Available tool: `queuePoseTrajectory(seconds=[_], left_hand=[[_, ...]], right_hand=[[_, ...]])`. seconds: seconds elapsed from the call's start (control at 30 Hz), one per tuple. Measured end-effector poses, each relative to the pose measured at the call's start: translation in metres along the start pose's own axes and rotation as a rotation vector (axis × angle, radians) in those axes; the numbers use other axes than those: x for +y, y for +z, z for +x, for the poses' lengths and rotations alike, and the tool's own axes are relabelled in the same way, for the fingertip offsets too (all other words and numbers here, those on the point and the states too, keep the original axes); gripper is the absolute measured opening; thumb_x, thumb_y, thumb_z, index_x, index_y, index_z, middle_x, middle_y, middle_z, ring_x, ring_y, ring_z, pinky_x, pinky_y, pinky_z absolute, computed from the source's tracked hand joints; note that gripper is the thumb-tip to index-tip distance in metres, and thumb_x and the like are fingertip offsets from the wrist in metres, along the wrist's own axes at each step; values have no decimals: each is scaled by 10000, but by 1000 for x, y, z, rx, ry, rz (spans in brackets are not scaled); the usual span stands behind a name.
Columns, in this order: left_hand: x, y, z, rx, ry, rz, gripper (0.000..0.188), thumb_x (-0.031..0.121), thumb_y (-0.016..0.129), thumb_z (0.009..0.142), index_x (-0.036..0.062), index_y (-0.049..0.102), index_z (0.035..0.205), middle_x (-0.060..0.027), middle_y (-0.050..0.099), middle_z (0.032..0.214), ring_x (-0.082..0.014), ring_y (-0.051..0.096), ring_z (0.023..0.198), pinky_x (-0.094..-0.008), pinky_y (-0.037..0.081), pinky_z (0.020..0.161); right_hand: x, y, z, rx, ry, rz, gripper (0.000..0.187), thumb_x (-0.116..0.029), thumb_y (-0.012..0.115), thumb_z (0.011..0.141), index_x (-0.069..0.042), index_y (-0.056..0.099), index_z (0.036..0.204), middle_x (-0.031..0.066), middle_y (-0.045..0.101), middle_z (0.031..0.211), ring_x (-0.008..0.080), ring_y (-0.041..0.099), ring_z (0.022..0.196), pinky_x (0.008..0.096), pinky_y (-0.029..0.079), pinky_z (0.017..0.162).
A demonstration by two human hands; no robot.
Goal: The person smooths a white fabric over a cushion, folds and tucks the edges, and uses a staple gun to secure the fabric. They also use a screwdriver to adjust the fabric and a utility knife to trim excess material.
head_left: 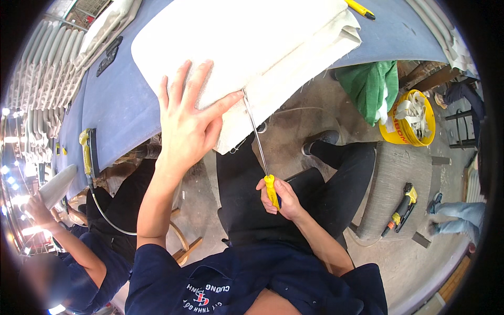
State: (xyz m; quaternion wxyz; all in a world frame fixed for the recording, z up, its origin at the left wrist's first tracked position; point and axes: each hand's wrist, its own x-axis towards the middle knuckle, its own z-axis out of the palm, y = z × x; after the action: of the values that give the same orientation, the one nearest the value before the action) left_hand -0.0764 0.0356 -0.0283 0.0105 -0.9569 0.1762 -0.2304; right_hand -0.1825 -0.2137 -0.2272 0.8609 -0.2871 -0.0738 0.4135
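A pale fabric-covered panel [231,47] lies on the blue-topped table, its frayed cloth edge hanging toward me. My left hand [186,113] rests flat on the panel near its close edge, fingers spread. The index fingertip lies by the tip of a screwdriver [256,134]. My right hand [281,197] grips the screwdriver's yellow handle above my lap. Its long metal shaft slants up and away, and the tip meets the cloth at the panel's edge. Whether the tip goes under the cloth is too small to tell.
On the blue table [118,105] lie a yellow-and-black tool [361,9] and a staple gun [88,152]. A green cloth [370,89] hangs beside a yellow bucket [389,128] of pale strips. At right, a grey padded stool [380,176] carries another staple gun [403,207]. A co-worker [89,257] sits at left.
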Motion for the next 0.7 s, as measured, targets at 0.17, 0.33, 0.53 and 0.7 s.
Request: queuePoseTrajectory(seconds=[0.17,0.33,0.53,0.7], left_hand=[[5,-4,2,-7,-18,-1,584,43,686,764,361,829,1233,-141,514,1625,-444,412,1532,-677,258,1234],[7,-3,2,0,-32,15,590,45,686,760,357,827,1240,-148,524,1615,-442,427,1521,-660,269,1235],[8,3,4,19,-36,5,571,71,704,765,325,802,1267,-139,534,1605,-437,435,1512,-664,258,1235],[7,13,3,50,-71,-50,642,61,690,769,189,682,1398,-148,525,1625,-417,423,1538,-630,229,1271]], right_hand=[[9,5,1,-83,124,256,560,-556,345,1164,-51,585,1144,-12,464,666,52,369,462,221,312,408],[16,-4,8,-244,177,418,615,-637,357,1133,-62,563,1051,-35,393,615,42,328,444,225,262,378],[23,-16,29,-17,124,48,614,-654,425,1111,-74,559,962,-25,451,619,64,380,468,242,306,416],[34,-51,92,384,-302,-579,480,-480,482,1129,-82,582,881,-8,514,644,40,429,561,239,349,506]])
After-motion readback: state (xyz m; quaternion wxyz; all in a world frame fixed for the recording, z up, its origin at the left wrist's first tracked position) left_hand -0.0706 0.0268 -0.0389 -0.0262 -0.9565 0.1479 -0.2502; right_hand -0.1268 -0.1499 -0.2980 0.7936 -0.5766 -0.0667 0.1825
